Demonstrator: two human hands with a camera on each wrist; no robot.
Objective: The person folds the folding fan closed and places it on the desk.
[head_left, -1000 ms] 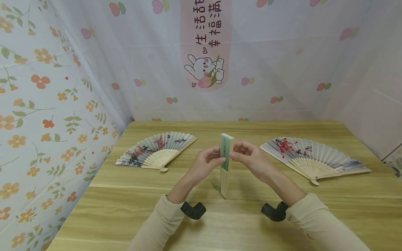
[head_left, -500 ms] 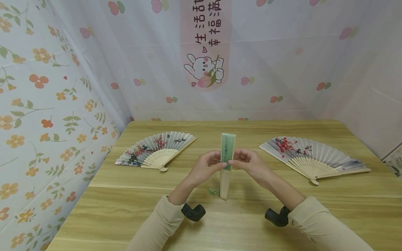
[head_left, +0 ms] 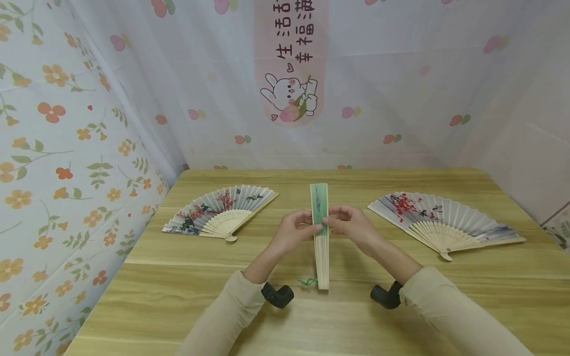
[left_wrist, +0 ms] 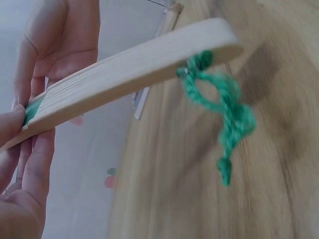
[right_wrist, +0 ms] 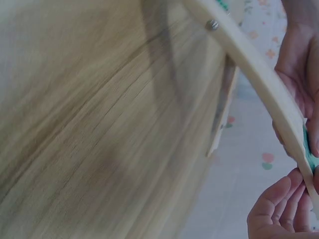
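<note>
Folded fan point(head_left: 321, 241), turned since earlier, slat edges point(head_left: 322, 267) now in front

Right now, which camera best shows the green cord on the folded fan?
The left wrist view: the green cord appears large, its loop and knots showing at the end of the folded fan. The head view shows it small beside the fan's lower end; the right wrist view catches only a bit near the top edge.

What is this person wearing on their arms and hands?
The left sleeve and right sleeve are plain beige and somewhat creased. The left hand and right hand are ungloved. A black, bent, rounded left device and similar right device sit by the cuff ends; their fastening is hidden.
</note>
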